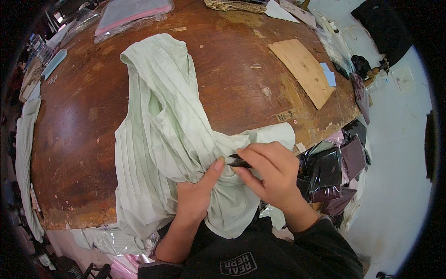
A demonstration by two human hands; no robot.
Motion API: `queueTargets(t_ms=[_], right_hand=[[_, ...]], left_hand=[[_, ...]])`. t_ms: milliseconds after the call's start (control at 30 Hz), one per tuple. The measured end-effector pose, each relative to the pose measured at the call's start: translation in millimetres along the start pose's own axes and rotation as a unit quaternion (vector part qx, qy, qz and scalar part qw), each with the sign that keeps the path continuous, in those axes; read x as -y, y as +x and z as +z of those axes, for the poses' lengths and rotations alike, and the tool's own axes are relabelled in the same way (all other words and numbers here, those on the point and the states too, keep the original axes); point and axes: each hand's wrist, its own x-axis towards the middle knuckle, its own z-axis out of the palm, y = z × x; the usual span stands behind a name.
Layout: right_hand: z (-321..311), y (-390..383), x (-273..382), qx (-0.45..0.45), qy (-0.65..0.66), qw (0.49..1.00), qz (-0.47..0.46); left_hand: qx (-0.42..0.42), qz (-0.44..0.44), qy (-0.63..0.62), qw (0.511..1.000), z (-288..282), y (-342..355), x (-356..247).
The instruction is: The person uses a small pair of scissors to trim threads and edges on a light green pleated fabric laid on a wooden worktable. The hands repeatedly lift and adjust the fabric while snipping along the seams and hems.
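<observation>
At the near edge of the brown wooden surface (83, 139), the pale green pleated garment (158, 135) lies lengthwise away from the person. The left hand (197, 193) pinches a bunched fold; just right of it, the right hand (272, 172) grips a small dark tool (239, 162) — tip touching that fold.

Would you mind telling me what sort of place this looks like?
Probably a garment workshop: a pale green pleated garment lies on a worn wooden table, with bagged clothing and a cardboard piece nearby.
</observation>
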Motion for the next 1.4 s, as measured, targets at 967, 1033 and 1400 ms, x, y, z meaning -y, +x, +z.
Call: queueTargets(t_ms=[967,1033,1400], right_hand=[[4,-12,-1,0.013,0.056,0.998,0.023],[4,-13,-3,-0.011,0.124,0.989,0.076],[4,-1,-5,0.004,0.099,0.993,0.071]], left_hand=[[-0.041,-0.014,-0.015,0.999,9,3,-7],[-0.033,-0.006,-0.016,0.999,8,4,-5],[-0.019,-0.011,-0.007,1.000,5,4,-1]])
